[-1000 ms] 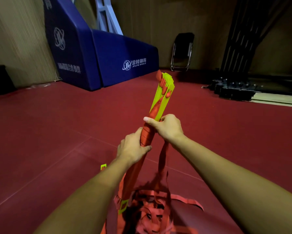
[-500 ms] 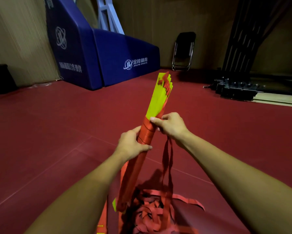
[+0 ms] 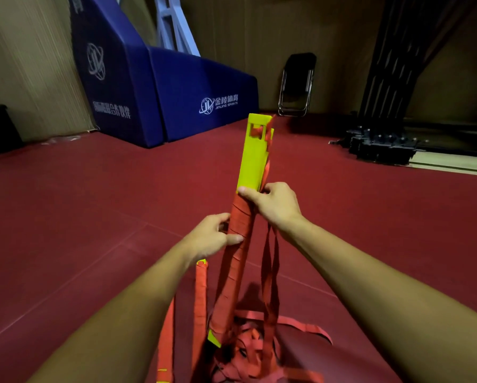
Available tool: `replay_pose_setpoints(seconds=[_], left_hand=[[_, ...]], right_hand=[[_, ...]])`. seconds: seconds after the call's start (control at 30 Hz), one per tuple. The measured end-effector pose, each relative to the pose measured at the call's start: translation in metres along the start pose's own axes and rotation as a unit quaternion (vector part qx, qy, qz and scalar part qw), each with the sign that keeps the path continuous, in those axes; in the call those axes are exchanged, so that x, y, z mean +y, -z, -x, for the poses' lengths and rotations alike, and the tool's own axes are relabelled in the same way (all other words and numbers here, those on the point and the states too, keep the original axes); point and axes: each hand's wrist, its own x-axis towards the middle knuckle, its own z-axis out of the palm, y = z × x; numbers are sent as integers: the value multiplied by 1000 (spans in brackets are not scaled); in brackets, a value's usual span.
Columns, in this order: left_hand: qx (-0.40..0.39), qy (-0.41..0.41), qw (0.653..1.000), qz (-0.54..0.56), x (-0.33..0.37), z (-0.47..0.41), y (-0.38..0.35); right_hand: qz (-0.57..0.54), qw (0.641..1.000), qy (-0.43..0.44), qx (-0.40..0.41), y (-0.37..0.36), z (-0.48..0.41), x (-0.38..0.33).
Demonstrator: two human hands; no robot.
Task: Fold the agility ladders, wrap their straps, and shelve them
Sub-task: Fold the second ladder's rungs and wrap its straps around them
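Red sports floor (image 3: 66,217) fills most of the frame. Upper left: large blue padded base (image 3: 176,106) with white lettering, set against the wall. Upper right: black folded frame (image 3: 383,145) on the floor. A dark folding chair (image 3: 296,84) leans at the wall between the two.

Centre frame: agility ladder bundle (image 3: 252,161) — flat yellow-green rungs stacked face to face. The upper part is bare, with a slot near the top end where orange webbing passes through. From mid-length downward it is bound in tight turns of orange strap (image 3: 238,225). Long axis steep, near upright, top tipped slightly right and toward the far wall. The bottom end is low in the lower centre, at a loose heap of strap (image 3: 248,346); floor contact cannot be told.

Just left of it, a second bundle (image 3: 201,294), strap-wrapped, yellow tip up.

Right hand (image 3: 273,205) grasps the ladder at the upper edge of the wrapping, thumb across the front — a strap loop hangs below it to the heap. Left hand (image 3: 209,239), lower, clasps the wrapped section.
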Motion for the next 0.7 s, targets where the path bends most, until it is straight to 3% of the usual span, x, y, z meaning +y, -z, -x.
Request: replay_pose_setpoints(seconds=[0.1, 0.2, 0.3, 0.43, 0.5, 0.6, 0.7], left_hand=[[3, -7, 1000, 1, -2, 3, 7], [25, -10, 992, -123, -12, -1, 8], [102, -1, 955, -279, -4, 8, 5], [171, -2, 918, -359, 9, 14, -4], [136, -16, 933, -334, 8, 12, -5], [53, -9, 986, -158, 3, 11, 2], [38, -6, 999, -24, 1, 10, 2]], right_hand=[[-17, 1000, -16, -9, 3, -2, 3], [12, 999, -35, -9, -1, 3, 7], [32, 999, -39, -4, -10, 6, 6], [8, 1000, -16, 8, -11, 4, -2], [10, 1000, -5, 5, -9, 6, -6], [4, 1000, 12, -5, -8, 6, -4], [-17, 998, 44, -33, -8, 5, 2]])
